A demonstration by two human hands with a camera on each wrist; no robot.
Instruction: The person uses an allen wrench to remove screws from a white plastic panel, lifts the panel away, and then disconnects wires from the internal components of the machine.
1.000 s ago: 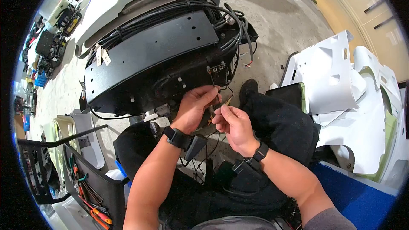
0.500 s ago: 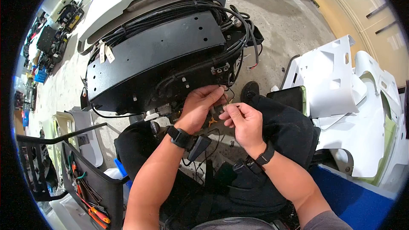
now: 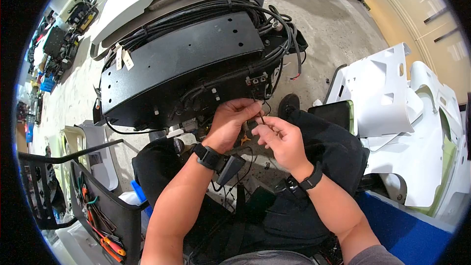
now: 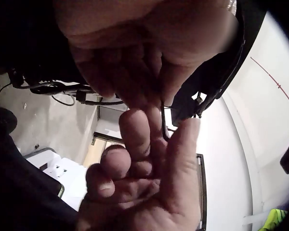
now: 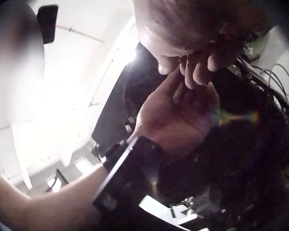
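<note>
My left hand (image 3: 229,121) is just below the front edge of a black metal housing (image 3: 181,61), pinching a thin dark wire (image 4: 165,120) between thumb and fingers. Close beside it, slightly lower and to the right, my right hand (image 3: 283,143) has its thumb and fingers curled at the same wire. In the left wrist view the wire spans the short gap between both hands. Small connectors (image 3: 256,80) sit on the housing just above the fingertips. Beneath the hands shows a small orange piece (image 3: 245,139). In the right wrist view the fingers hide the wire.
Bundled black cables (image 3: 196,14) lie along the housing's top, and a loose cable end with a red tip hangs at right. White molded panels (image 3: 382,93) stand to the right. At lower left, a black pouch (image 3: 105,201) holds several hand tools. Thin cables dangle between the knees.
My right hand drew a little away to the right, then its fingers came onto the wire by the left hand. The left hand stays near the housing's edge. The view shifted slightly.
</note>
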